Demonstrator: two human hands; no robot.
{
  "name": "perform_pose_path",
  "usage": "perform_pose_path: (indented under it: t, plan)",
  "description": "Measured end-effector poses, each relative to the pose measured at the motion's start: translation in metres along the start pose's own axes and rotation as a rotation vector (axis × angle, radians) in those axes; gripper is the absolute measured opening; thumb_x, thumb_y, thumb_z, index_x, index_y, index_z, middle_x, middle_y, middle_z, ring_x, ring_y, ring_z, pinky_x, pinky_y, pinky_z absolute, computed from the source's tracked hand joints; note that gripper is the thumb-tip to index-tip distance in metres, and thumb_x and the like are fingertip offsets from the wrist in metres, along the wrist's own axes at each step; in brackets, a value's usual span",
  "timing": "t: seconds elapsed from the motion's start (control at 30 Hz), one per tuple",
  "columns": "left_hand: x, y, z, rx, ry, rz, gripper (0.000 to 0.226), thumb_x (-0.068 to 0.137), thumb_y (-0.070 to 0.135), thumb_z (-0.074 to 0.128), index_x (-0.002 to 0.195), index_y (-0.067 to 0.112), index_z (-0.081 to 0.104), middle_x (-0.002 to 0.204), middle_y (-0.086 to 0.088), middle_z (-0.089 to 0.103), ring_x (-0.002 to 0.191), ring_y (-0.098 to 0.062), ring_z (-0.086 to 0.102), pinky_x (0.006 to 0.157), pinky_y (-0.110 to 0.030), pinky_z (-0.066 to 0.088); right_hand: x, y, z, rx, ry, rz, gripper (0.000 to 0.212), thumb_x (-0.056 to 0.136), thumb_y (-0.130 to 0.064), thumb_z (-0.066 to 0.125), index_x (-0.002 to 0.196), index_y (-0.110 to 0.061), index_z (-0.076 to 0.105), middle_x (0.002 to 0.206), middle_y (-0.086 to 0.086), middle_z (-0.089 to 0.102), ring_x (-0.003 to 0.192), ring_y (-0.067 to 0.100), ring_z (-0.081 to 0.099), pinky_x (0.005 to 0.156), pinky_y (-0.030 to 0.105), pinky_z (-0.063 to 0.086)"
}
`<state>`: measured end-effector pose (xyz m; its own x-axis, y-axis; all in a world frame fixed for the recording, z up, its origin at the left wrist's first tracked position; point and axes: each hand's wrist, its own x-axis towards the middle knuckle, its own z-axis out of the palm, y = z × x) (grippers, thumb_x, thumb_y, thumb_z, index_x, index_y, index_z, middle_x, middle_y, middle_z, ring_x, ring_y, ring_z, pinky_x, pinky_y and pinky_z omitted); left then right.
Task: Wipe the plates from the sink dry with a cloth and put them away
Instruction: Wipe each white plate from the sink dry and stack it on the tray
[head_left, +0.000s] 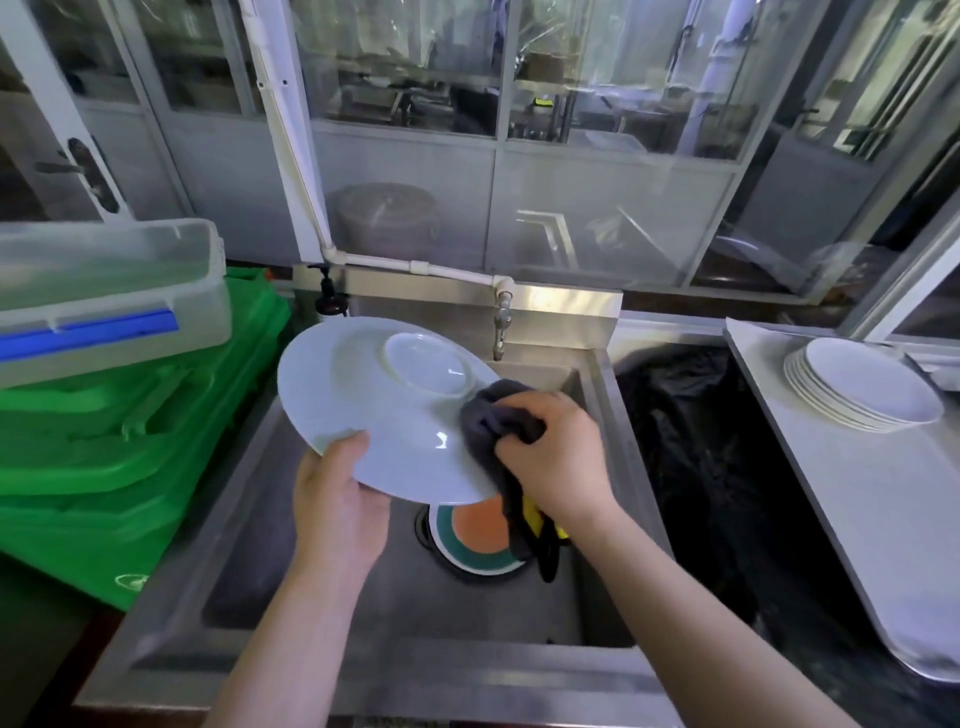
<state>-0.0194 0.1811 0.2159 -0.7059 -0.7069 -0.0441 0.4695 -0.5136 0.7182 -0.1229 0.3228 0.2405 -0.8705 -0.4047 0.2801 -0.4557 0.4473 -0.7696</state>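
Wide white ceramic plate (379, 410) held upside down over the steel sink (322, 587), left hand (337, 499) grip pinching only its rim, right hand (550, 457) clutching dark grey cloth (493, 421) against it; hard rubbing could tip it loose onto the orange-and-green plate (478, 535) below.

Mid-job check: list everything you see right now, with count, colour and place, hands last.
White plate: one, underside up, held over the sink.
Cloth: one, dark grey, pressed on that plate's right edge, tail hanging down.
Sink: one, steel, centre.
Orange plate: one, orange with green ring, lying in the sink bottom.
Plate stack: several, white, on the steel counter at right.
Tap: one, metal, behind the sink.
Green crates: stacked, left.
Clear box: one, blue clip, atop the crates.
Black bag: one, right of the sink.
Left hand: grips the white plate's near rim.
Right hand: grips the cloth.
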Motion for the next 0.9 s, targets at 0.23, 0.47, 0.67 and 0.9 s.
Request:
perform_pose_path:
  t: [0.23, 0.47, 0.67, 0.9]
  plan:
    - [0.005, 0.001, -0.006, 0.122, -0.146, -0.137, 0.037, 0.076, 0.018, 0.050, 0.102, 0.026, 0.075, 0.108, -0.003, 0.072, 0.100, -0.023, 0.069, 0.074, -0.037, 0.058, 0.020, 0.043, -0.029, 0.037, 0.005, 0.129, 0.029, 0.077, -0.016, 0.060, 0.080, -0.044, 0.067, 0.078, -0.031, 0.066, 0.080, 0.003, 0.061, 0.066, 0.019, 0.049]
    - [0.005, -0.017, 0.009, 0.206, -0.116, -0.171, 0.036, 0.069, 0.014, 0.052, 0.096, 0.018, 0.076, 0.101, -0.006, 0.074, 0.093, -0.023, 0.070, 0.076, -0.036, 0.056, 0.016, 0.026, -0.025, -0.055, 0.047, -0.223, 0.032, 0.072, -0.013, 0.068, 0.090, -0.039, 0.075, 0.088, -0.031, 0.056, 0.096, 0.001, 0.056, 0.079, 0.007, 0.040]
    - [0.006, -0.026, 0.012, 0.330, -0.150, -0.219, 0.052, 0.066, 0.012, 0.053, 0.117, 0.007, 0.061, 0.102, -0.010, 0.073, 0.093, -0.027, 0.069, 0.073, -0.037, 0.056, 0.037, 0.020, -0.019, -0.205, -0.011, -0.306, 0.032, 0.074, -0.017, 0.065, 0.099, -0.035, 0.073, 0.104, -0.004, 0.059, 0.098, 0.023, 0.058, 0.076, 0.033, 0.051]
    - [0.000, -0.045, 0.012, 0.302, -0.114, -0.247, 0.042, 0.070, 0.015, 0.054, 0.110, 0.014, 0.065, 0.109, -0.011, 0.070, 0.105, -0.032, 0.064, 0.089, -0.047, 0.049, 0.055, 0.064, -0.016, -0.255, -0.029, -0.167, 0.027, 0.084, -0.026, 0.063, 0.106, -0.039, 0.071, 0.105, -0.006, 0.056, 0.095, 0.023, 0.058, 0.072, 0.028, 0.048]
